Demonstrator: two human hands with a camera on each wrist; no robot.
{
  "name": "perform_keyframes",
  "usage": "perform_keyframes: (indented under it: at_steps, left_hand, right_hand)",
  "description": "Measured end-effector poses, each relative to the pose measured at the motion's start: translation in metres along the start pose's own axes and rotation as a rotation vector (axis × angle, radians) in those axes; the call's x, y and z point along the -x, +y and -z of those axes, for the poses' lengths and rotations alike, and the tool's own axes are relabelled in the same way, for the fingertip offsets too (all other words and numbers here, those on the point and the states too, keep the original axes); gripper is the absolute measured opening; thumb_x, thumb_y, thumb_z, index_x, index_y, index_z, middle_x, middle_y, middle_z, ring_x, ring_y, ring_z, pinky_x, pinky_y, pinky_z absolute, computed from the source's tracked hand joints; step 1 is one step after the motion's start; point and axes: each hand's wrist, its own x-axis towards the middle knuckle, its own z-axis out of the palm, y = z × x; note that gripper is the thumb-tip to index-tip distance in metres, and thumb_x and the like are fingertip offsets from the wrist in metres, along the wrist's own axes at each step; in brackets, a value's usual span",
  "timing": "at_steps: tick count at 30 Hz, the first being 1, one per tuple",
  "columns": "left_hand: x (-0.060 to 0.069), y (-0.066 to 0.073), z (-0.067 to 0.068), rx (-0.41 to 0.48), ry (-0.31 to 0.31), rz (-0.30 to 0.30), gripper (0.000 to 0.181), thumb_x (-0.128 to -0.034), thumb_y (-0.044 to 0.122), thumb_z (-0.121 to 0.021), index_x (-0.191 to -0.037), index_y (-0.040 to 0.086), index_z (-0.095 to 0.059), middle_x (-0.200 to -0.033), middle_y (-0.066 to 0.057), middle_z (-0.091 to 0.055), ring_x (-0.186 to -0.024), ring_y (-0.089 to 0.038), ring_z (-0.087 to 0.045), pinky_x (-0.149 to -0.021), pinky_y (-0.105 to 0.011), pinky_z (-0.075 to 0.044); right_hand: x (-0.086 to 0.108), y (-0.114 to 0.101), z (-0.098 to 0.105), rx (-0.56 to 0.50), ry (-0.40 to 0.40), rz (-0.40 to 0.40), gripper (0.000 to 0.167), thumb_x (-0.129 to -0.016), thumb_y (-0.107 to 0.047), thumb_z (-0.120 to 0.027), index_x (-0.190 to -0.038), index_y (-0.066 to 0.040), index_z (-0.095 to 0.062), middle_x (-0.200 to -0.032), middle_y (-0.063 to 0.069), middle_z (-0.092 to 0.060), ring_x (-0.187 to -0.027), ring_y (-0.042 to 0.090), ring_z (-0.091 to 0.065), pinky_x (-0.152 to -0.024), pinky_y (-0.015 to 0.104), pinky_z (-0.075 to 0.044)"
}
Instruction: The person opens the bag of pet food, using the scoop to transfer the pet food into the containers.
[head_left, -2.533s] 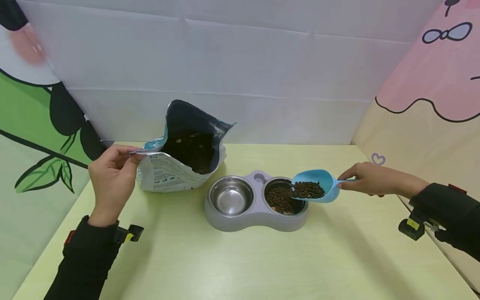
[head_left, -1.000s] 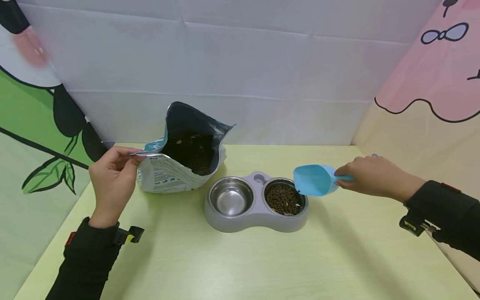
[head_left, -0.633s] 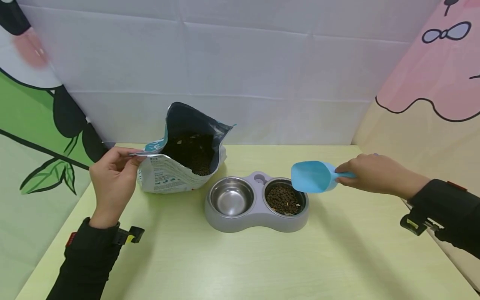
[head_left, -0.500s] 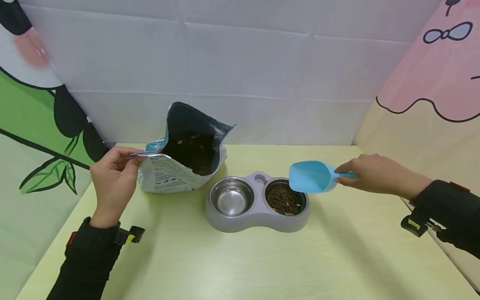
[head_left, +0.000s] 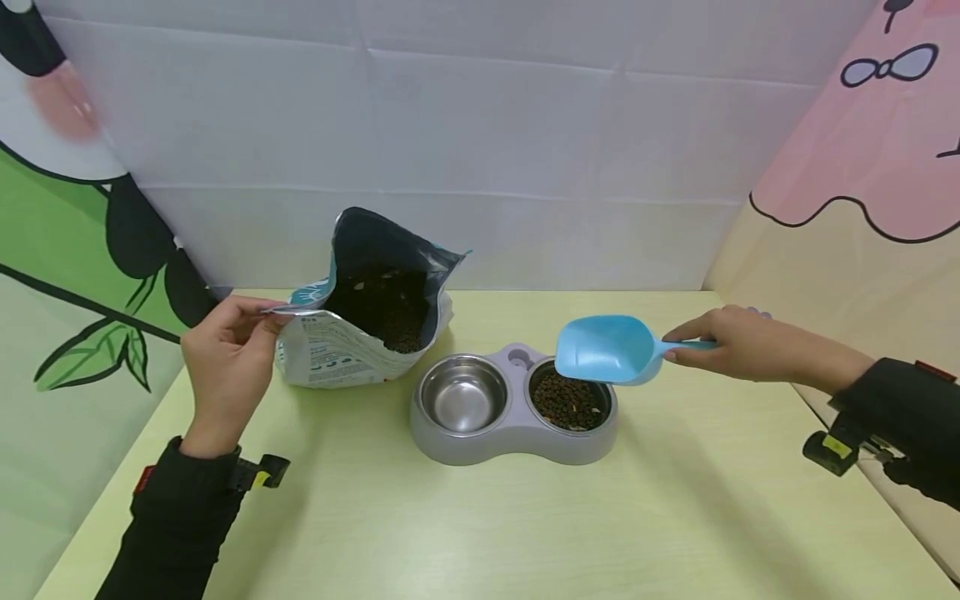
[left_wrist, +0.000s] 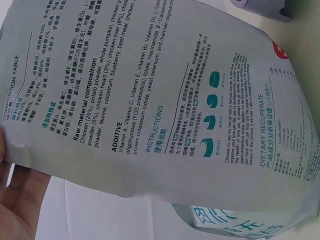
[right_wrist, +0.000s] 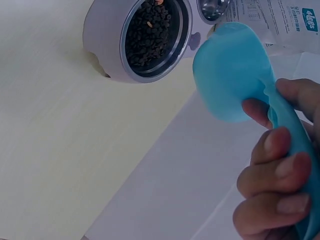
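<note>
My left hand (head_left: pixel 234 367) pinches the left corner of an open pet food bag (head_left: pixel 337 350), which stands on the table with dark kibble (head_left: pixel 401 329) inside. In the left wrist view the printed back of the bag fills most of the picture. Fingers of my right hand (head_left: pixel 750 343) are curled round the handle of a blue scoop (head_left: pixel 607 350). The scoop looks empty and hovers over the back right of a grey double bowl (head_left: pixel 513 433). Brown kibble (head_left: pixel 566 402) lies in the right bowl, partly hidden by the scoop; the left steel bowl (head_left: pixel 463 400) holds nothing.
The pale wooden table (head_left: pixel 450 533) carries the bag and the double bowl. A white cloth wall (head_left: pixel 510 142) rises behind its far edge. Printed cartoon sheets hang at the left (head_left: pixel 60 233) and right (head_left: pixel 847 183).
The scoop held kibble and was tipped over the right bowl; now it looks empty, is turned face up and has shifted left. More kibble lies in the bowl. My left hand stays put.
</note>
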Motion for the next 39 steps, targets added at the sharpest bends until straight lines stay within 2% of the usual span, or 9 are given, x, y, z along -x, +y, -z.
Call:
perform_keyframes:
  at_steps: [5, 11, 18, 23, 25, 27, 30, 35, 39]
  left_hand:
    - [0.0, 0.002, 0.001, -0.004, -0.008, 0.003, 0.008, -0.0858, -0.009, -0.064, -0.093, -0.01, -0.066, -0.085, 0.028, -0.059, -0.07, 0.008, -0.058, -0.065, -0.012, -0.042]
    - [-0.001, 0.004, 0.001, -0.002, -0.013, 0.008, 0.008, -0.086, -0.009, -0.063, -0.093, -0.01, -0.066, -0.085, 0.028, -0.06, -0.071, 0.008, -0.059, -0.069, -0.01, -0.044]
    - [-0.001, 0.006, 0.001, -0.021, -0.01, 0.004, 0.006, -0.086, -0.007, -0.064, -0.091, -0.01, -0.066, -0.085, 0.0, -0.068, -0.07, 0.007, -0.058, -0.066, -0.01, -0.044]
    - [0.0, 0.007, 0.003, -0.02, -0.008, -0.004, 0.007, -0.0858, -0.008, -0.064, -0.092, -0.01, -0.066, -0.084, 0.011, -0.066, -0.071, 0.008, -0.059, -0.068, -0.01, -0.044]
    - [0.0, 0.008, 0.003, -0.026, -0.008, -0.002, 0.007, -0.086, -0.008, -0.064, -0.092, -0.01, -0.066, -0.085, 0.006, -0.067, -0.071, 0.009, -0.058, -0.067, -0.01, -0.043]
    - [0.0, 0.008, 0.003, -0.033, -0.009, 0.006, 0.007, -0.0862, -0.008, -0.064, -0.092, -0.01, -0.066, -0.085, -0.006, -0.069, -0.071, 0.009, -0.058, -0.067, -0.01, -0.043]
    - [0.001, 0.009, 0.003, -0.039, -0.011, 0.012, 0.007, -0.0864, -0.007, -0.064, -0.092, -0.01, -0.067, -0.086, -0.012, -0.069, -0.072, 0.01, -0.058, -0.067, -0.01, -0.043]
    - [0.001, 0.008, 0.004, -0.029, -0.007, 0.009, 0.006, -0.0857, -0.007, -0.064, -0.091, -0.01, -0.066, -0.086, -0.005, -0.069, -0.072, 0.008, -0.059, -0.068, -0.01, -0.044]
    - [0.0, 0.007, 0.003, -0.019, -0.008, 0.012, 0.006, -0.0855, -0.008, -0.064, -0.091, -0.01, -0.066, -0.085, 0.008, -0.067, -0.072, 0.008, -0.059, -0.069, -0.01, -0.045]
  right_hand:
    - [-0.003, -0.002, 0.003, -0.044, -0.017, 0.018, 0.039, -0.093, -0.032, -0.063, -0.12, -0.005, -0.066, -0.072, -0.007, -0.055, -0.056, 0.009, -0.039, -0.055, 0.027, -0.037]
    - [-0.005, -0.008, 0.005, -0.12, -0.027, 0.018, 0.04, -0.093, -0.032, -0.062, -0.122, -0.005, -0.065, -0.063, -0.006, -0.045, -0.049, 0.008, -0.037, -0.049, 0.024, -0.035]
    - [-0.006, -0.018, 0.007, -0.213, -0.051, -0.009, 0.041, -0.093, -0.032, -0.062, -0.124, -0.006, -0.064, -0.052, -0.007, -0.035, -0.043, 0.009, -0.038, -0.042, 0.023, -0.031]
    - [-0.009, -0.023, 0.011, -0.252, -0.064, -0.001, 0.04, -0.093, -0.033, -0.062, -0.125, -0.008, -0.064, -0.053, -0.006, -0.035, -0.042, 0.009, -0.036, -0.041, 0.024, -0.033]
    - [-0.009, -0.026, 0.014, -0.26, -0.074, -0.009, 0.041, -0.093, -0.034, -0.062, -0.125, -0.009, -0.064, -0.053, -0.006, -0.034, -0.042, 0.009, -0.035, -0.04, 0.024, -0.034]
    - [-0.01, -0.029, 0.016, -0.265, -0.081, -0.018, 0.042, -0.093, -0.036, -0.062, -0.125, -0.01, -0.063, -0.053, -0.005, -0.034, -0.042, 0.009, -0.035, -0.04, 0.025, -0.034]
    - [-0.01, -0.032, 0.019, -0.263, -0.077, -0.018, 0.043, -0.093, -0.037, -0.061, -0.125, -0.01, -0.063, -0.053, -0.005, -0.034, -0.042, 0.009, -0.035, -0.04, 0.025, -0.034]
    - [-0.011, -0.035, 0.023, -0.279, -0.079, -0.01, 0.04, -0.094, -0.035, -0.06, -0.125, -0.01, -0.063, -0.054, -0.005, -0.033, -0.043, 0.009, -0.034, -0.04, 0.025, -0.033]
    - [-0.009, -0.036, 0.028, -0.268, -0.071, 0.0, 0.04, -0.094, -0.036, -0.06, -0.126, -0.011, -0.063, -0.054, -0.004, -0.034, -0.043, 0.01, -0.035, -0.039, 0.026, -0.034]
